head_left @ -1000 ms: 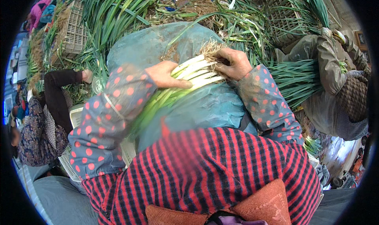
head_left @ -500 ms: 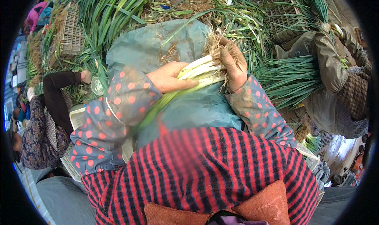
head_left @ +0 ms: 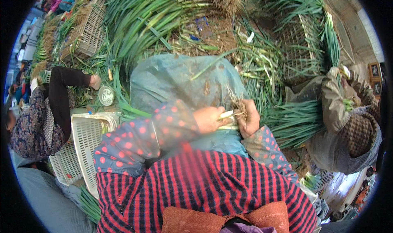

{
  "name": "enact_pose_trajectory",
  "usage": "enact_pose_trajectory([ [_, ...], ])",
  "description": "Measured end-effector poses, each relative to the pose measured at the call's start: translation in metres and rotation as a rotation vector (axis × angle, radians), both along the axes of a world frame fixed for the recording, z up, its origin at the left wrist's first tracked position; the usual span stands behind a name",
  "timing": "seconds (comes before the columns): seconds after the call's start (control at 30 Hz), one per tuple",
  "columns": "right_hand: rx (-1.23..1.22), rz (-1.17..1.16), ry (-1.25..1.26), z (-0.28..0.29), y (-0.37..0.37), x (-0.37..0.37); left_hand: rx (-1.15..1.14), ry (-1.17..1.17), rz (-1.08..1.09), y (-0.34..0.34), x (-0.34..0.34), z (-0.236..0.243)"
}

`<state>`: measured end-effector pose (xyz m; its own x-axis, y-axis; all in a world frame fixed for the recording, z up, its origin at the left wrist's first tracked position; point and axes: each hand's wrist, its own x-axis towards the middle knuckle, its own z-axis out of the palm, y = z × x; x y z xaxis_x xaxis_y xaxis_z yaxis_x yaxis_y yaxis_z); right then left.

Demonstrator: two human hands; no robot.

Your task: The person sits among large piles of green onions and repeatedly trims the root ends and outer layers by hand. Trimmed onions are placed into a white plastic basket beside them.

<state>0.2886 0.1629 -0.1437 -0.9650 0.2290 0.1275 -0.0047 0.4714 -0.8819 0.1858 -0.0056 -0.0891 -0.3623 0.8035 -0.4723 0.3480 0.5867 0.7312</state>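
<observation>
Over my lap, my left hand (head_left: 209, 119) is closed around the white stalks of a bunch of green onions (head_left: 228, 120). My sleeve and left forearm cover their leaf ends. My right hand (head_left: 249, 120) is closed on the brown, stringy roots at the right end of the bunch, its fingers curled beside the stalk ends. Some roots stick up above the fingers. A muddy blue-green plastic sheet (head_left: 176, 75) lies over my lap beneath both hands.
White plastic crates (head_left: 86, 130) stand at left. Long green onions (head_left: 163, 16) heap beyond the sheet, with loose trimmings (head_left: 258, 67) at right. Co-workers sit at left (head_left: 61, 98) and right (head_left: 348, 122), the right one beside a leafy bundle (head_left: 297, 120). A white bowl (head_left: 106, 95) is at left.
Both hands have come nearer my body and closer together. Less of the bunch shows between them. The view has shifted, bringing the white crates at left into fuller sight.
</observation>
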Motion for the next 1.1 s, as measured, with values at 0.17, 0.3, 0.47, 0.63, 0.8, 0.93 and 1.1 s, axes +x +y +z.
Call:
enact_pose_trajectory([
  [0.17,-0.203,0.019,-0.127,-0.003,0.009,0.0,-0.009,0.414,-0.176,0.002,-0.013,0.027],
  [0.3,-0.327,-0.13,-0.199,0.017,0.046,-0.027,0.451,0.514,0.14,-0.014,-0.059,0.041],
  [0.47,0.133,-0.135,0.097,0.056,0.091,-0.108,0.704,0.666,0.365,-0.03,-0.115,0.038],
  [0.63,0.409,0.182,0.284,0.075,0.047,-0.234,0.744,0.665,0.472,-0.034,-0.159,-0.002],
  [0.8,0.904,0.217,0.536,0.107,0.025,-0.368,0.753,0.603,0.522,-0.036,-0.17,-0.045],
  [0.93,1.016,0.004,0.312,0.124,0.016,-0.472,0.584,0.531,0.44,-0.034,-0.167,-0.049],
  [1.1,0.954,0.01,0.089,0.119,-0.002,-0.562,0.557,0.397,0.397,-0.032,-0.165,-0.039],
])
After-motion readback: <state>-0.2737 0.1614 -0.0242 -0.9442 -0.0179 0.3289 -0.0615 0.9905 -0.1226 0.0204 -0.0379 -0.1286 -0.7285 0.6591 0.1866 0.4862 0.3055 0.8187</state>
